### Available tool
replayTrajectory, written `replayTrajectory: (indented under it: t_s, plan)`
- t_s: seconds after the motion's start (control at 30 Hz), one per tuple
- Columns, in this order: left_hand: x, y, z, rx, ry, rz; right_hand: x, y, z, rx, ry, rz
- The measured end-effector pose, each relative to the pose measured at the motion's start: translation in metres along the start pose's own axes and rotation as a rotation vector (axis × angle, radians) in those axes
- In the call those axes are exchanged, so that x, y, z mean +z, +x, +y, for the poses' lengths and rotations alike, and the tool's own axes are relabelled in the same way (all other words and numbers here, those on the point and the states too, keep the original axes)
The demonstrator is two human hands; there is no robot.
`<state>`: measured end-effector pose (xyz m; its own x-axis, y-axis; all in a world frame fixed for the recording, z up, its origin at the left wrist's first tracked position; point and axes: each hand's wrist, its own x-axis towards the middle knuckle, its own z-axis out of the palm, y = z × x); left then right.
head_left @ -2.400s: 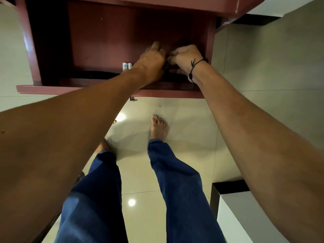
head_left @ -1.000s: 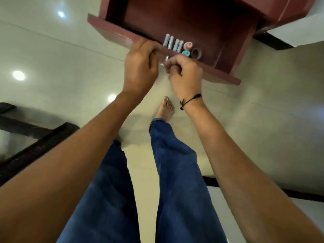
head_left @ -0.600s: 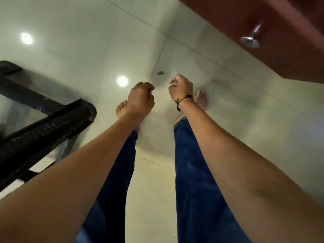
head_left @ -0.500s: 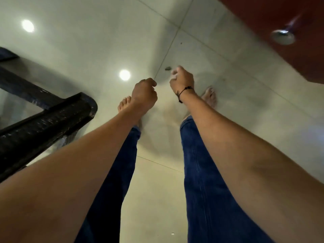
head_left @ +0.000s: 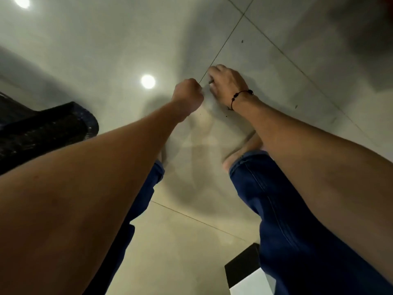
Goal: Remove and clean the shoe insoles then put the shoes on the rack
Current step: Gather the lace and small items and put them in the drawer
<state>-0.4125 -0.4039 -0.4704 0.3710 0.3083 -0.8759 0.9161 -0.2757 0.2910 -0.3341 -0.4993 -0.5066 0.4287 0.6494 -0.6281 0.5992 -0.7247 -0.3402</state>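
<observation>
- Under the person lies a pale tiled floor (head_left: pixel 212 252), glossy, with a round lamp reflection on it; it fills nearly all of the view.
- Both forearms reach forward and down, over legs in blue jeans (head_left: pixel 287 220); the feet are bare and blurred.
- At the left edge stands a dark black frame (head_left: pixel 42 128); I cannot tell if it is the shoe rack.
- At the bottom right there is a black and white block (head_left: pixel 246 273), only partly in view.
- The left hand (head_left: pixel 188 95) is curled into a fist; nothing shows inside it, and I cannot tell if it holds something.
- The right hand (head_left: pixel 228 86), with a dark cord bracelet (head_left: pixel 240 96) on the wrist, has its fingers bent, and a small dark piece shows at the fingertips; what it is, I cannot tell.
- No shoes and no insoles are in view, so their place is unknown from here.
- My judgement: an insole is light, thin and soft, so it bends easily; better to pinch it at the heel end and peel slowly. A shoe is light too and stiffer, good to take by the heel.
</observation>
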Motion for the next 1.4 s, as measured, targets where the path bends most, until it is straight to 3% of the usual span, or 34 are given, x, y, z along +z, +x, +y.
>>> replayTrajectory:
  t_s: [0.17, 0.23, 0.43, 0.57, 0.73, 0.97, 1.2, 1.4]
  plan:
    - [-0.022, -0.049, 0.011, -0.047, -0.208, 0.015, -0.035, -0.063, -0.024, 0.188, 0.367, 0.372]
    - [-0.032, -0.083, 0.029, -0.010, -0.180, 0.007, -0.064, -0.099, -0.034, 0.243, 0.460, 0.520]
    - [-0.052, -0.203, 0.123, 0.204, -0.036, -0.056, -0.171, -0.216, -0.039, 0.487, 0.584, 0.667]
    - [-0.061, -0.274, 0.197, 0.461, 0.078, -0.098, -0.239, -0.280, -0.033, 0.549, 0.632, 0.838]
    - [-0.065, -0.327, 0.272, 0.632, 0.156, -0.108, -0.301, -0.322, 0.011, 0.725, 0.632, 0.980]
    - [-0.038, -0.317, 0.330, 0.630, 0.168, -0.037, -0.324, -0.313, 0.095, 0.850, 0.598, 0.763]
    - [-0.006, -0.271, 0.356, 0.616, 0.218, 0.015, -0.311, -0.268, 0.138, 0.822, 0.467, 0.329]
    - [0.010, -0.227, 0.366, 0.648, 0.323, -0.028, -0.298, -0.232, 0.179, 0.932, 0.443, 0.136]
